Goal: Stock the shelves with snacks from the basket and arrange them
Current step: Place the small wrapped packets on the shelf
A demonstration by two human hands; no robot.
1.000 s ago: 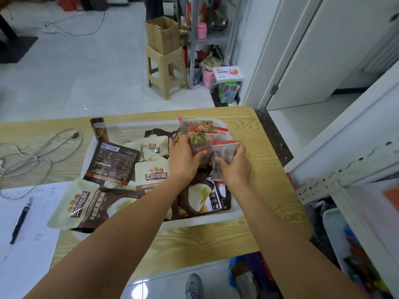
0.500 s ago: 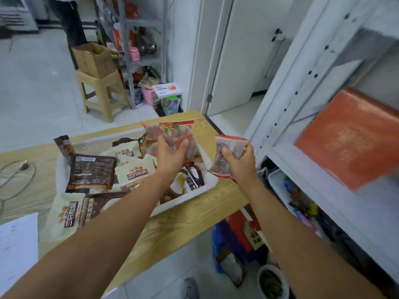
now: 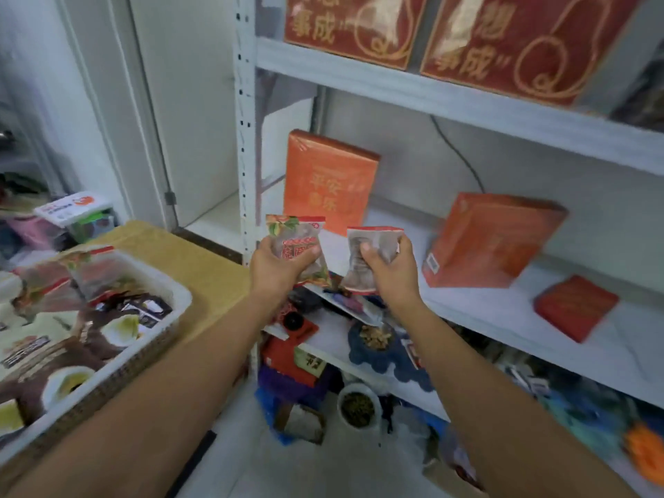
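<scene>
Stocking looks barely begun: the left hand [image 3: 276,267] grips a snack packet [image 3: 298,231] and the right hand [image 3: 391,274] pinches a second packet [image 3: 373,242], fingers curled round each, just short of the middle shelf [image 3: 485,310] (only orange boxes [image 3: 328,181] there). The basket [image 3: 136,361], near left, holds many more.

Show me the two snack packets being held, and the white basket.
leaf-printed packet [image 3: 296,234]: head view, on its clear front.
red-edged packet [image 3: 375,241]: head view, on its clear middle.
white basket [image 3: 180,293]: head view, on its right corner rim.

The basket [image 3: 179,303] sits on the table [image 3: 201,267], left of the shelves [image 3: 467,102].
</scene>
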